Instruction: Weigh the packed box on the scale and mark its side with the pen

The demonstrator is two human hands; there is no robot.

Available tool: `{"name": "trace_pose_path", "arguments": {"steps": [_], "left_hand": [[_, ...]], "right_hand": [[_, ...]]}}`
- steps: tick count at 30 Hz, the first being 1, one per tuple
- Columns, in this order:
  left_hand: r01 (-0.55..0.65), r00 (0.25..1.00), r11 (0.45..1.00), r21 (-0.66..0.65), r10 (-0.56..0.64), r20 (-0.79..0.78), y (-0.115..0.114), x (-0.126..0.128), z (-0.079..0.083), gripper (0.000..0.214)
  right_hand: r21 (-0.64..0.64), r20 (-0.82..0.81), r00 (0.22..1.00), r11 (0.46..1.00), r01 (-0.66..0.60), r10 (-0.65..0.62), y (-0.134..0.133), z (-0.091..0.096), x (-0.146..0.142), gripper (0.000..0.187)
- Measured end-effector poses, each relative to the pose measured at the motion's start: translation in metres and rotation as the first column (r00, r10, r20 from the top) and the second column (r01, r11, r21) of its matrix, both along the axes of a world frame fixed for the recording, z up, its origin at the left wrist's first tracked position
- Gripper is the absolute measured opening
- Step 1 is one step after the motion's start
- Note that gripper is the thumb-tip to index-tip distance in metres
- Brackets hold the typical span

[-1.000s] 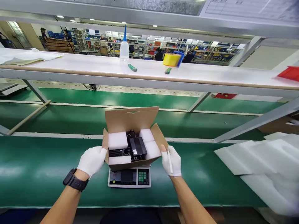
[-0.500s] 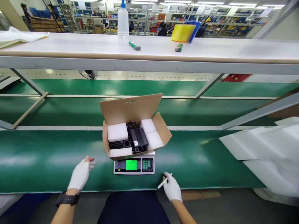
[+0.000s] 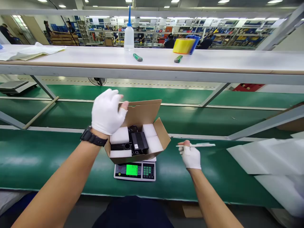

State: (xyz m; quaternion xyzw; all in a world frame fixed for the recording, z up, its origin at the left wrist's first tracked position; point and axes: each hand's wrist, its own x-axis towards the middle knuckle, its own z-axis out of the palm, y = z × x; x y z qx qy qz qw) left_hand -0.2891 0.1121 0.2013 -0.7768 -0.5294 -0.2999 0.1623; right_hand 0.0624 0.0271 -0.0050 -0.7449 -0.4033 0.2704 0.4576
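Cardboard box (image 3: 144, 112) sits lid-up on lit scale (image 3: 135, 171), centre of green desk (image 3: 47, 158); white foam blocks (image 3: 120, 135) flank black device (image 3: 139, 142) inside. Gloved left hand (image 3: 106, 112), unclenched, fingers loosely curled, at box's 10 o'clock by lid corner; contact unclear. Right hand (image 3: 191, 156), at 3 o'clock, pinches white pen (image 3: 199, 145).

On the far white shelf (image 3: 213, 61) ahead of me stand a squeeze bottle (image 3: 129, 38) and a yellow tape roll (image 3: 182, 46). A green tool (image 3: 137, 57) and a second green tool (image 3: 178, 59) lie between them. A crumpled cloth (image 3: 30, 52) lies far left. White foam sheets (image 3: 268, 156) lie on the green belt (image 3: 47, 155) to my right.
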Motion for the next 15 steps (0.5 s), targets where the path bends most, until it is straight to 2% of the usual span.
{"name": "trace_pose_path", "arguments": {"steps": [2, 4, 6, 9, 11, 12, 14, 15], "left_hand": [[0.0, 0.997, 0.998, -0.066, -0.005, -0.076, 0.002, 0.015, 0.001, 0.047], [-0.051, 0.991, 0.989, -0.141, 0.032, -0.128, -0.013, 0.026, -0.003, 0.047], [-0.063, 0.989, 0.976, -0.21, 0.033, -0.145, -0.046, 0.034, -0.015, 0.044], [0.043, 0.997, 0.961, -0.272, -0.061, -0.058, -0.109, 0.045, -0.056, 0.032], [0.048, 0.998, 0.971, -0.236, -0.038, 0.046, -0.142, 0.052, -0.092, 0.022], [0.03, 0.997, 0.979, -0.203, -0.016, 0.072, -0.152, 0.056, -0.109, 0.02], [-0.009, 0.994, 0.99, -0.142, 0.024, 0.105, -0.163, 0.06, -0.134, 0.026], [-0.026, 0.993, 0.992, -0.12, 0.04, 0.115, -0.165, 0.061, -0.142, 0.03]], "right_hand": [[0.126, -0.056, 0.998, 0.992, -0.024, 0.031, 0.008, 0.033, -0.01, 0.083], [0.224, -0.074, 0.994, 0.973, -0.057, 0.075, 0.009, 0.063, -0.022, 0.074], [0.319, -0.072, 0.992, 0.945, -0.073, 0.101, 0.002, 0.09, -0.035, 0.063], [0.432, -0.077, 0.981, 0.893, -0.128, 0.178, -0.012, 0.118, -0.058, 0.044], [0.39, -0.032, 0.925, 0.857, -0.338, 0.379, -0.014, 0.126, -0.077, 0.038], [0.316, -0.001, 0.866, 0.822, -0.474, 0.499, -0.012, 0.126, -0.087, 0.037], [0.138, 0.004, 0.733, 0.725, -0.674, 0.68, 0.001, 0.12, -0.108, 0.037], [0.068, -0.015, 0.688, 0.688, -0.723, 0.725, 0.009, 0.115, -0.118, 0.035]]}}
